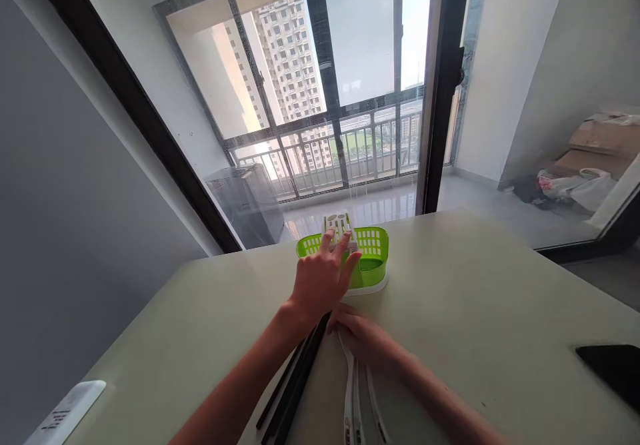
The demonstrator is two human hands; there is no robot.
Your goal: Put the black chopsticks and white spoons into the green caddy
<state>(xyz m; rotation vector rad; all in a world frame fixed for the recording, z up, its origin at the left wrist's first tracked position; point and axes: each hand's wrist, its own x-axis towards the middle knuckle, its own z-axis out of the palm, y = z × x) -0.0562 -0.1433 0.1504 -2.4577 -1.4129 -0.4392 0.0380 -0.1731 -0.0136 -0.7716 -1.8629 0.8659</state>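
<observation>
- While the left hand (323,278) reaches forward with fingers spread, its fingertips touch the white insert (339,225) in the green basket (373,258) at the table's (500,312) far edge.
- The right hand (363,338) lies flat, fingers together, on white utensils (353,398).
- Black chopsticks (295,385) lie just beside them.
- A remote (65,415) sits at the near left corner.

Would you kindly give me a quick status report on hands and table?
Left hand on green basket, fingers spread. Right hand flat on white utensils. Black chopsticks alongside; nothing blocking.
</observation>
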